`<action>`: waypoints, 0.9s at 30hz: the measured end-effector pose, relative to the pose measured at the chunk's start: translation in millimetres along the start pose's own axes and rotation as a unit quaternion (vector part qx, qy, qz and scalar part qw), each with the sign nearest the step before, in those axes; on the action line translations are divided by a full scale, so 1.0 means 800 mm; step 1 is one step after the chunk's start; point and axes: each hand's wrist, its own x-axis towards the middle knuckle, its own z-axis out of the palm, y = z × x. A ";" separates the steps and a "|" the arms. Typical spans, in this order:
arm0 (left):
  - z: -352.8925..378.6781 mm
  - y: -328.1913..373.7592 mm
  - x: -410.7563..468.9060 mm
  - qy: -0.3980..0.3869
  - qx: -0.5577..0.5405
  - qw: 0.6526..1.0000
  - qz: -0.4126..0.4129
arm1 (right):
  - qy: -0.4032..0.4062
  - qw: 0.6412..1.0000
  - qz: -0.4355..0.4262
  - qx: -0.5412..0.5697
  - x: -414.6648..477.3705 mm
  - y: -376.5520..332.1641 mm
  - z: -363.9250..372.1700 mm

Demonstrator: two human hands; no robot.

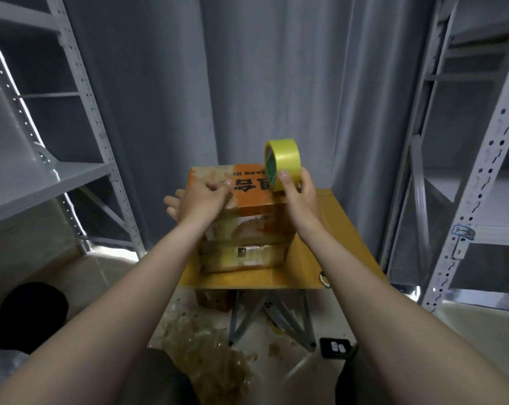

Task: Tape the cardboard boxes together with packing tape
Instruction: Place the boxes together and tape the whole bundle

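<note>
A stack of worn orange and tan cardboard boxes point(253, 226) stands on a small yellow folding table point(332, 247). My right hand point(298, 194) grips a roll of yellow packing tape point(282, 163) upright over the right end of the top box. My left hand point(206, 198) lies on the left part of the top box with its fingers curled, pinching something small at the box top; I cannot make out whether it is the tape's end. The stack's left side is hidden behind my left forearm.
Grey metal shelving point(80, 92) rises on the left, and another metal rack point(478, 159) on the right, with a grey curtain behind. Crumpled clear tape scraps point(209, 346) litter the floor under the table. Another person's hand point(171, 204) shows behind the stack. A black device point(335, 347) lies on the floor.
</note>
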 end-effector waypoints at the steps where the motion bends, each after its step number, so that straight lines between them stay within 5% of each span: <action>1: -0.001 0.004 0.005 -0.014 0.021 1.000 0.005 | 0.009 1.000 0.004 0.000 0.012 0.002 0.004; 11: 0.011 0.019 0.069 -0.135 0.223 0.963 0.070 | 0.008 0.998 0.016 -0.055 0.093 0.027 0.032; 16: 0.048 0.055 0.090 -0.178 0.183 0.925 0.281 | 0.007 0.996 -0.016 -0.092 0.108 0.041 0.032; 23: 0.078 0.041 0.101 -0.124 0.170 0.937 0.278 | -0.050 0.994 -0.036 -0.086 0.116 0.028 0.027; 27: 0.083 0.040 0.101 -0.100 0.181 0.933 0.296 | 0.005 0.998 -0.043 -0.038 0.103 0.006 0.034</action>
